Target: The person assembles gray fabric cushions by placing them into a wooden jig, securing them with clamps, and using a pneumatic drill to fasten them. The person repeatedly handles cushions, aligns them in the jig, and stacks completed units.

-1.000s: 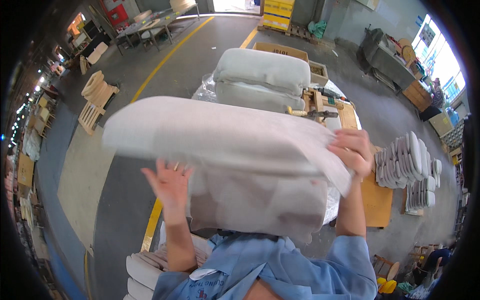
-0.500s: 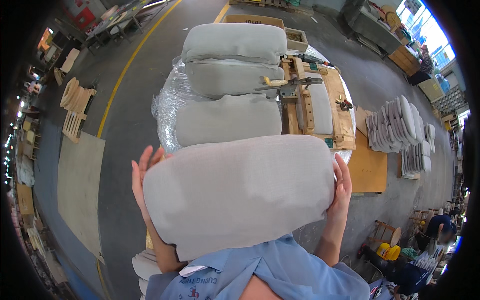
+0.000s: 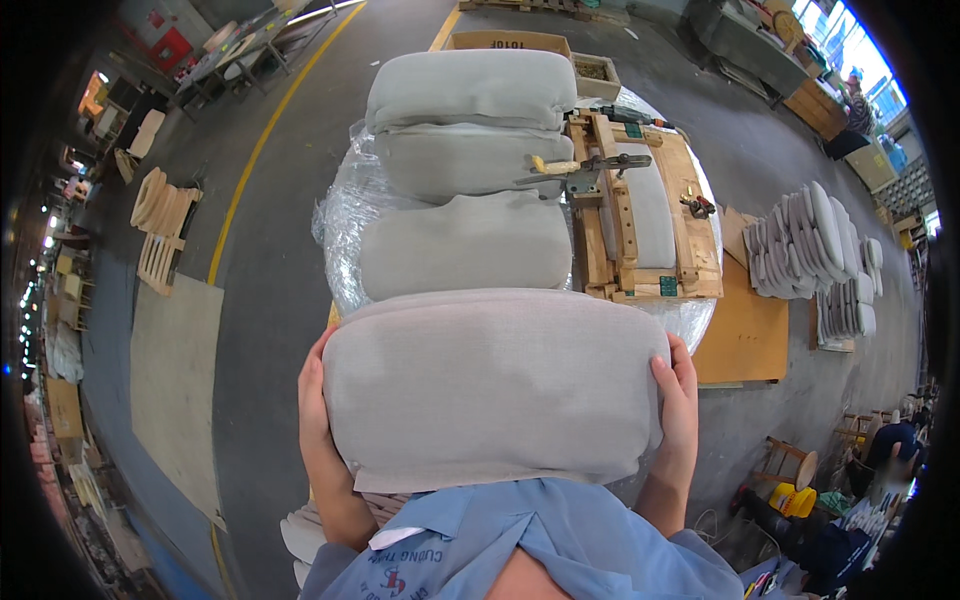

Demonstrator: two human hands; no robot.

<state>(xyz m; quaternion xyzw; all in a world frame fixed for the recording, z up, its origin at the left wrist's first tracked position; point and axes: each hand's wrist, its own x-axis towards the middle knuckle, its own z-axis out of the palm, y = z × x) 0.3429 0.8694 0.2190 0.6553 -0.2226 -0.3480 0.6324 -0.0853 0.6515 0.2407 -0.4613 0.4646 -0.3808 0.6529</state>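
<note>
Near-left of the wooden clamping jig (image 3: 623,225), the left hand (image 3: 314,392) and right hand (image 3: 678,398) clasp a gray upholstered cushion (image 3: 490,390) by its short ends, sensible holds for something seemingly light and soft.

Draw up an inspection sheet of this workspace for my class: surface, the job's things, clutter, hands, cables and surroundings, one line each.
Surface: work surface covered in clear plastic wrap, wrinkled at its left side.
Job's things: grey upholstered cushion held up in front; three similar grey padded pieces lie in a row beyond.
Clutter: wooden jig with a metal toggle clamp at right; cardboard box at the far end.
Hands: left hand and right hand grip opposite ends of the cushion.
Cables: apparently a thin pale cord at lower right; too small to trace.
Surroundings: grey floor, stacked cushions and a co-worker at right.
</note>
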